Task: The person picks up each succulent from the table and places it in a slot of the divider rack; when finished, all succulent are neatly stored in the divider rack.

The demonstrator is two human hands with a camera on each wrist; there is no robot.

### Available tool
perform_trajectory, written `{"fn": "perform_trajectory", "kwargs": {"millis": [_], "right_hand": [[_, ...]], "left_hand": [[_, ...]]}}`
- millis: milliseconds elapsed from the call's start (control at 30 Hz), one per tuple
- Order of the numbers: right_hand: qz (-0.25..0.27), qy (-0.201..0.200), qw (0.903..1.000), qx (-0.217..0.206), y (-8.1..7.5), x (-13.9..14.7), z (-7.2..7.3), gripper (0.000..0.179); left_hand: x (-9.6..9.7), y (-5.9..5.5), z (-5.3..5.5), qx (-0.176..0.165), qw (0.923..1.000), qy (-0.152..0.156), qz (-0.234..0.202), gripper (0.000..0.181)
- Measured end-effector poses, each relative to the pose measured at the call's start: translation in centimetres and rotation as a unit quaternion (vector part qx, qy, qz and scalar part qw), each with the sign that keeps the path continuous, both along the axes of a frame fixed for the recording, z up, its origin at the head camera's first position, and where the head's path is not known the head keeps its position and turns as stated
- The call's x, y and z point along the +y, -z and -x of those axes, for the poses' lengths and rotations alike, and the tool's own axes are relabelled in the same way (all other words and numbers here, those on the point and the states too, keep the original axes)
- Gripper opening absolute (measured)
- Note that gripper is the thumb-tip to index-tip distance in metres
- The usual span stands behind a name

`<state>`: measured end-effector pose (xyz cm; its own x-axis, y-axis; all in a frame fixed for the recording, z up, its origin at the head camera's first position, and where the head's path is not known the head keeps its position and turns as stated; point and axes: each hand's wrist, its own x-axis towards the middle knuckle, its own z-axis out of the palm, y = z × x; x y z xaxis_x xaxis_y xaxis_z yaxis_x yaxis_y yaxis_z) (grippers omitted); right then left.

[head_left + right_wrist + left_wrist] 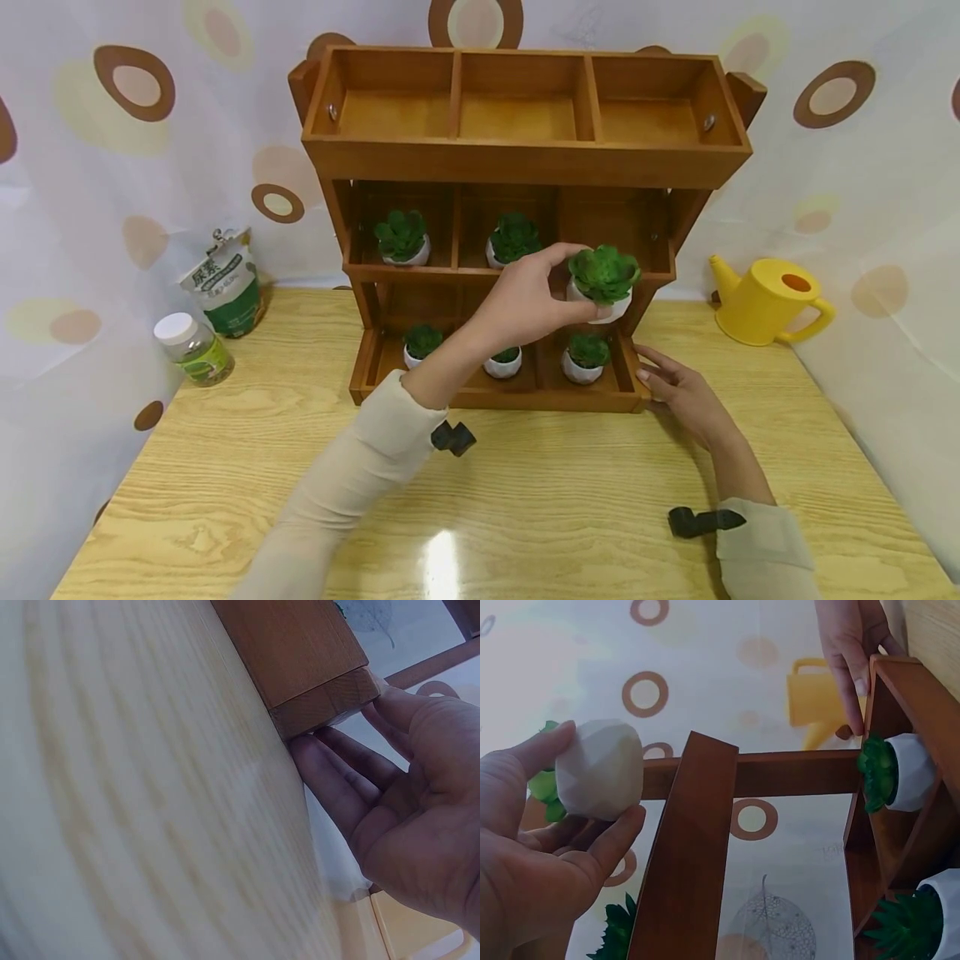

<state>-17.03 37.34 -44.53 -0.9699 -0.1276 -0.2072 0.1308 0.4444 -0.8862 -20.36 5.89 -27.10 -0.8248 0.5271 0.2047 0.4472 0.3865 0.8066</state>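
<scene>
My left hand [525, 300] holds a potted succulent [604, 275] in front of the middle tier's right compartment. In the left wrist view, thumb and fingers pinch the sides of its white faceted pot [600, 769], green leaves facing away. My right hand [686, 400] rests against the lower right end of the wooden shelf [525, 162]. Its fingertips touch the end of the bottom tier [326, 701] in the right wrist view. Two succulents [402, 236] sit in the middle tier, left and centre; three more, including one at right [587, 358], stand in the bottom tier.
The top tier [517, 112] has three compartments with bare bottoms. A yellow watering can [761, 300] stands right of the shelf. On the left are a green and white bag [228, 287] and a white-capped jar [197, 350], on the wooden table [540, 500].
</scene>
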Motion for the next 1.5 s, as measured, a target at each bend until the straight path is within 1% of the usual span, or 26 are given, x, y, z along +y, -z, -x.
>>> {"fn": "perform_trajectory", "kwargs": {"millis": [233, 333, 500, 700, 800, 967, 1200, 1400, 1500], "right_hand": [[0.007, 0.001, 1.0, 0.002, 0.1, 0.0, -0.1, 0.065], [0.008, 0.0, 1.0, 0.002, 0.2, 0.0, -0.1, 0.065], [0.009, 0.001, 1.0, 0.003, 0.1, -0.1, -0.2, 0.065], [0.021, 0.001, 0.9998, 0.003, 0.0, -0.1, -0.4, 0.065], [0.018, 0.0, 0.9998, 0.003, 0.1, -0.1, -0.4, 0.065], [0.011, 0.004, 0.9999, -0.002, 0.2, -0.1, -0.4, 0.064], [0.005, 0.004, 1.0, -0.004, 0.1, -0.4, -0.2, 0.064], [-0.005, 0.006, 1.0, -0.001, -0.1, -0.4, -0.3, 0.063], [-0.011, 0.009, 0.9999, 0.001, -0.2, -0.3, -0.3, 0.062]], "left_hand": [[0.9, -0.3, 1.1, 0.013, 0.9998, -0.012, -0.002, 0.07], [1.3, -0.9, 1.4, 0.015, 0.9997, -0.018, 0.0, 0.071], [2.2, -1.8, 2.0, 0.029, 0.9992, -0.026, 0.007, 0.07], [3.6, -2.2, 3.1, 0.05, 0.9976, -0.031, 0.036, 0.071], [4.2, -2.5, 3.5, 0.06, 0.996, -0.039, 0.052, 0.069], [5.0, -2.9, 4.0, 0.063, 0.9934, -0.056, 0.078, 0.069], [5.8, -2.7, 4.8, 0.057, 0.9908, -0.068, 0.102, 0.07], [6.6, -2.5, 5.3, 0.057, 0.9902, -0.062, 0.112, 0.067], [7.1, -2.5, 5.4, 0.057, 0.9887, -0.064, 0.123, 0.067]]}}
